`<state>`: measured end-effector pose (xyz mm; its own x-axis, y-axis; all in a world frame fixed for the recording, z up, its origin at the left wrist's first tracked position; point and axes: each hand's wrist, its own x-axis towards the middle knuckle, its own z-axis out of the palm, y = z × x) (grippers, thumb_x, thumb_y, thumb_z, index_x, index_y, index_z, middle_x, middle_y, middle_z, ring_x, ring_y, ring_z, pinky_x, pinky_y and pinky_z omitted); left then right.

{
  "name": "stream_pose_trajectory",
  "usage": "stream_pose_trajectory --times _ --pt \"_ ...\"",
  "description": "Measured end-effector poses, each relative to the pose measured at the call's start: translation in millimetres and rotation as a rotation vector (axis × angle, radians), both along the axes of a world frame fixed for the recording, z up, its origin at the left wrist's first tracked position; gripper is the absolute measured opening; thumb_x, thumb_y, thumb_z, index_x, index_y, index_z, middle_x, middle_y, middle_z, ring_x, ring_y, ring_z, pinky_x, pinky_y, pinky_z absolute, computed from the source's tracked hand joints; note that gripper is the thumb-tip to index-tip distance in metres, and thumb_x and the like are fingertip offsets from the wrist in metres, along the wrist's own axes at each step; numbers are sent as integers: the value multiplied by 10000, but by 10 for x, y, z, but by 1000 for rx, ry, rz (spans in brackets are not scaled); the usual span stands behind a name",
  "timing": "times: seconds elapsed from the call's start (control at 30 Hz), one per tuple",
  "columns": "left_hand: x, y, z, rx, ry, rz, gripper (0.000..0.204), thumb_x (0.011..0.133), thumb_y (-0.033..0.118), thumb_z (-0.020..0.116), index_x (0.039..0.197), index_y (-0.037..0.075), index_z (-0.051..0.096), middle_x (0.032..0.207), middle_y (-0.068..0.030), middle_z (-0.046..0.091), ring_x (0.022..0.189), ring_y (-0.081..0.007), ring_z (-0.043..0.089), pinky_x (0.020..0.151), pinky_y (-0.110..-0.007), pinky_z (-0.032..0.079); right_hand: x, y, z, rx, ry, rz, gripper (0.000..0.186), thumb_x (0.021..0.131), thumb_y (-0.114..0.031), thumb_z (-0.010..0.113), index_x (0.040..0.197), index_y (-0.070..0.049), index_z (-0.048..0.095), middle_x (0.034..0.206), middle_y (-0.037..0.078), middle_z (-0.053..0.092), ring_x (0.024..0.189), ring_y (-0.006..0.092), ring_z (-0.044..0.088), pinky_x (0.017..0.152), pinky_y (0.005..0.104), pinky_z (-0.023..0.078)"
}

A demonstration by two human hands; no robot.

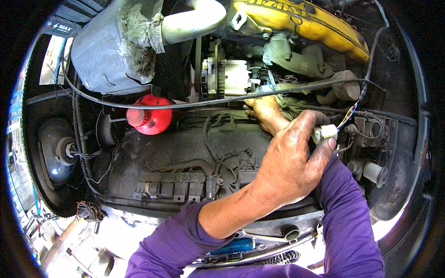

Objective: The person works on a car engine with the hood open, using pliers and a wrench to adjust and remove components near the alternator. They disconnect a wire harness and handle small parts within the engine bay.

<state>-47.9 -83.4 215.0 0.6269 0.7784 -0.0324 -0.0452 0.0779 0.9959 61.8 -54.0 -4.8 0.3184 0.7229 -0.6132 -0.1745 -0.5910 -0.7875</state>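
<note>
My left hand [294, 160] crosses over my right forearm. Its thumb and fingers pinch a white plug-like connector [328, 133] with several thin coloured wires [346, 116] running up from it. Deeper in the engine bay, my right hand [266, 111] reaches in beside the silver alternator [233, 77], its fingers curled. Whatever those fingers hold is hidden. Just above that hand stands a pale blue piece [270, 85] among other wires. A long black cable [208, 104] arcs across the bay and passes over the right fingertips.
A yellow engine cover [306, 25] lies at the far side. To the left are a grey canister [104, 51], a silver pipe [192, 23] and a red bottle [157, 118]. Black relays [174, 187] line the near side. Tools, including a blue-handled one [236, 245], lie at the near edge.
</note>
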Motion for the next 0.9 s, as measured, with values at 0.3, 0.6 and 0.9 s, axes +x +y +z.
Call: stream_pose_trajectory --times 0.3,0.6,0.9 --pt "5 -5 40 -69 -20 -2 307 904 107 679 1141 -55 572 994 -268 648 943 -436 662 837 -459 511 -35 -20 51 -1 -55 -7 311 908 -205 686 1101 38 669 990 225 704 947 354 685 807 443 559" --pt "-6 39 -7 59 14 51 293 940 165 698 1155 -15 612 995 -176 689 956 -265 681 877 -364 524 191 -92 221 -73 -281 273 353 898 -236 688 1101 51 670 996 264 705 976 391 689 842 468 554" --pt "42 110 -104 45 -88 86 259 957 138 691 1115 -61 637 989 -146 722 902 -197 674 829 -340 539 775 -715 1558 40 -925 768 396 887 -268 690 1102 65 670 1001 302 707 1006 428 694 877 492 549"
